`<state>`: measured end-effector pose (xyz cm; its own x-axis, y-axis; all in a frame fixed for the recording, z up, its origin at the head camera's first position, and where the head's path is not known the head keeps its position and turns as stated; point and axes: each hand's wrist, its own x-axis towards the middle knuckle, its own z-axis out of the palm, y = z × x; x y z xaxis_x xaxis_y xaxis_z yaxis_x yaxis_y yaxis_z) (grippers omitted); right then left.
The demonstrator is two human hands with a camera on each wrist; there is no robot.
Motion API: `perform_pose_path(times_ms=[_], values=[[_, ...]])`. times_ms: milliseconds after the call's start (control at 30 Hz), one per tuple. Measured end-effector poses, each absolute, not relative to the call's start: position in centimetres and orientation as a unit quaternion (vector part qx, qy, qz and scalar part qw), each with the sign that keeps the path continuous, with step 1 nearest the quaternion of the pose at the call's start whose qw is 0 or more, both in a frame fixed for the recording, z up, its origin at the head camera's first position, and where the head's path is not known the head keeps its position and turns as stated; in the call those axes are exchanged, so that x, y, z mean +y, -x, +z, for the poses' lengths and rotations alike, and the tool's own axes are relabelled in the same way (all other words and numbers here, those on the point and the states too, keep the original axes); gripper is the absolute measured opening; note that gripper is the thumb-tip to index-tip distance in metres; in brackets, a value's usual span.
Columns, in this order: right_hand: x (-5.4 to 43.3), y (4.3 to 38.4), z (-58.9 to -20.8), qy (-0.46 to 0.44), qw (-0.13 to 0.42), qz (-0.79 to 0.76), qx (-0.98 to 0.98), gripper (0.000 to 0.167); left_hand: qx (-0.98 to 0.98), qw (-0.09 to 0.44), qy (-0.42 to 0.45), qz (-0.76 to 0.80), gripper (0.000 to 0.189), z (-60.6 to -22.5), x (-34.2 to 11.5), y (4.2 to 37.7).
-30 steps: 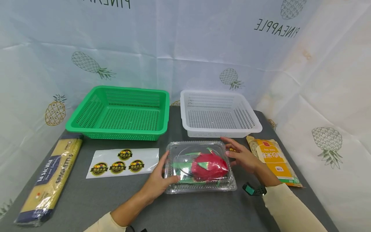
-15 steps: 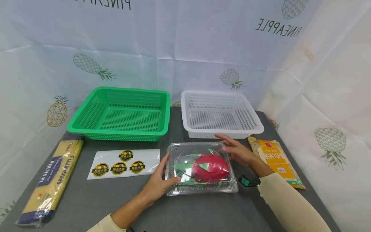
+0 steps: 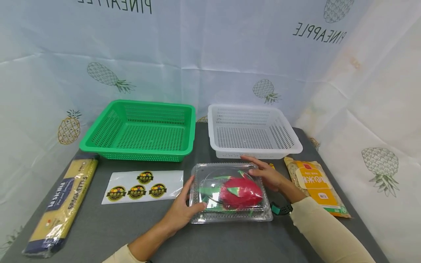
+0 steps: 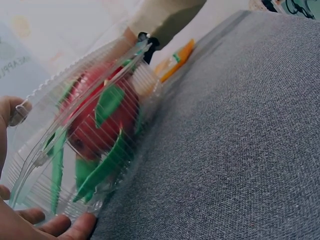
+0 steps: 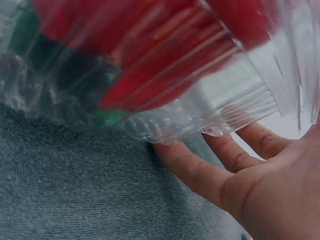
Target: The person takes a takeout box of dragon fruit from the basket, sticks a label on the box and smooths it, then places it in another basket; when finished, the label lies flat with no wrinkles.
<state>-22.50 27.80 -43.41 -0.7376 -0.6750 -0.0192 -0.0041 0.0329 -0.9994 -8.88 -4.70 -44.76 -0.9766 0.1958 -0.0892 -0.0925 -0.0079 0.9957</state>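
A clear plastic clamshell box (image 3: 231, 218) lies on the dark table in the head view, its lid down. Inside is a red dragon fruit (image 3: 241, 193) with green scales. My left hand (image 3: 180, 211) grips the box's left end: in the left wrist view the thumb is at the lid edge and the fingers (image 4: 75, 227) lie low along the base. At the far right corner, my right hand (image 3: 271, 178) holds the box with its thumb over the lid. Fingers (image 5: 200, 175) reach under the bottom edge in the right wrist view.
Behind the box stand a green basket (image 3: 141, 150) and a white basket (image 3: 253, 151). A white sticker sheet (image 3: 120, 179) with several round labels lies left of the left hand. A spaghetti pack (image 3: 62, 204) is at far left; a yellow grain bag (image 3: 317, 186) is at right.
My right hand has moved left along the box's far right corner, its thumb now further over the lid. The left hand keeps its grip. The head view has shifted slightly.
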Motion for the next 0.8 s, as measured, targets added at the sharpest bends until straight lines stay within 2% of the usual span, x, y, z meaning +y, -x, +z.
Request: perform_pose_path(times_ms=[200,500,800], values=[[27.34,22.28,-43.52,0.25,0.264,-0.671,0.646,0.054,0.7,0.1,-0.034,0.706,0.093,-44.76,-4.72,8.87],[27.08,21.62,-43.08,0.216,0.269,-0.683,0.644,0.036,0.706,0.096,-0.032,0.701,0.093,-44.77,-4.77,8.82],[27.15,21.72,-42.83,0.206,0.266,-0.676,0.656,0.035,0.706,0.102,-0.028,0.7,0.094,-44.25,-4.64,8.91]])
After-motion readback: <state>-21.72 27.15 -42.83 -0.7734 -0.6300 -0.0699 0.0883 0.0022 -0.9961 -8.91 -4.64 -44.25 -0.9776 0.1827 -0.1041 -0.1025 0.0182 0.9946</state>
